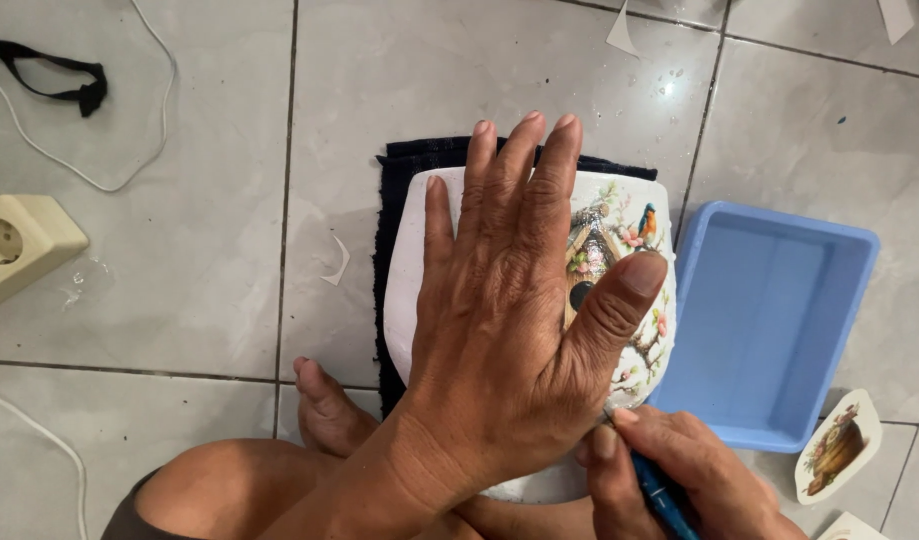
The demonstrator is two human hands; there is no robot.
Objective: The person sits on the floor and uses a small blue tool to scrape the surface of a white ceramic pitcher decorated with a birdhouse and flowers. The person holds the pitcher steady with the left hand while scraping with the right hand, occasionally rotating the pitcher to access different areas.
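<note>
A white pot (420, 290) lies on its side on a dark towel (420, 158) spread over the floor, its flank turned up toward the camera. A picture of a birdhouse, a small bird and blossoms (620, 240) is stuck on that upper flank. The left hand (510, 310) lies flat on the pot, fingers spread wide and thumb stretched out over the picture, which seems meant to steady the round body and press the picture down. The right hand (680, 470) is closed around a blue-handled tool (665, 500), its tip hidden at the pot's lower edge, just below the left thumb. The towel likely keeps the pot from rolling or scraping on the tile.

Just to the right of the pot sits an empty blue plastic tray (770, 320), and beside it lies a cut-out picture (838, 447) on white paper. A bare foot (325, 405) rests by the towel's left edge. The floor (180, 280) is pale glossy tile with grey joints, wet in spots and scattered with paper scraps. Well off to the left are a cream power socket (20, 245), a white cable (100, 180) and a black strap (50, 75).
</note>
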